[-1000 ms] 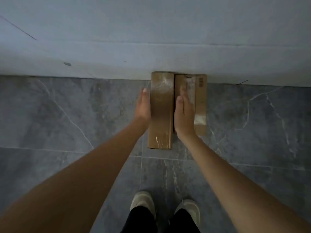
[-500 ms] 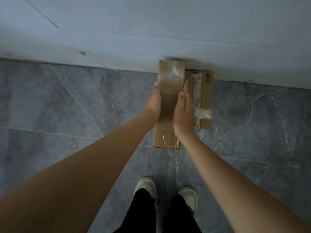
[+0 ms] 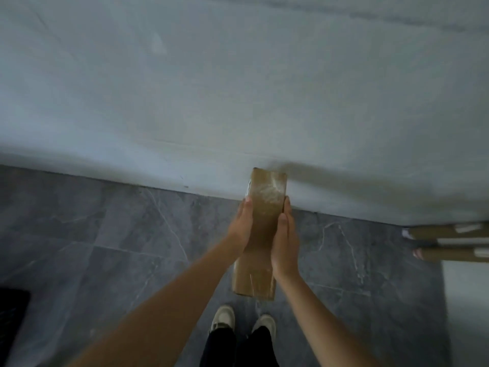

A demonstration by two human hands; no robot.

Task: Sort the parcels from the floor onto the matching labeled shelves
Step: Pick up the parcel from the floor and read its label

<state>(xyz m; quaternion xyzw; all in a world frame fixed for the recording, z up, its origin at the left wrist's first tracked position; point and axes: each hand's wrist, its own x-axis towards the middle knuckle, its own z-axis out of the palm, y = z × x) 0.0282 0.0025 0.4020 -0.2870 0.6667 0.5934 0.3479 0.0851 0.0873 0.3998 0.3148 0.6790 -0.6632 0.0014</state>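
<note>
A long brown cardboard parcel (image 3: 264, 207), wrapped in clear tape, is held off the floor between my two hands. My left hand (image 3: 242, 226) presses flat against its left side and my right hand (image 3: 284, 245) against its right side. The parcel points away from me toward the white wall, its far end above the wall's base. The second parcel that lay beside it is out of view.
Grey marble floor tiles (image 3: 119, 247) run to a white wall (image 3: 238, 88). At the right edge lie brown cardboard tubes or parcels (image 3: 449, 242) on the floor. A dark object (image 3: 12, 319) sits at the lower left. My shoes (image 3: 222, 317) stand just below the parcel.
Both hands closed on the left parcel and lifted it off the floor. The view swung left and up, so the neighbouring parcel left the frame and tubes appeared at right.
</note>
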